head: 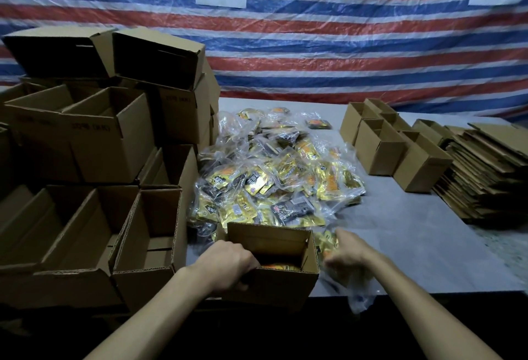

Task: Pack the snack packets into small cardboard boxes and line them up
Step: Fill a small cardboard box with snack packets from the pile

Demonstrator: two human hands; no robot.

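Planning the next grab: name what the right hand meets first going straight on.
Right hand likely meets the yellow packets lying beside the open box, before the main pile; blur leaves depth unsure.

Single head-worn camera looked forward and down from close above the table's (400, 245) near edge, facing the striped tarpaulin (343, 45).

On my feed I saw a grey table (400, 231) carrying a loose heap of snack packets (274, 176) at its middle. One open box (271, 282) sat at the near edge, small boxes (380, 145) clustered to the right, and flattened cardboard (485, 171) was stacked just beside them.
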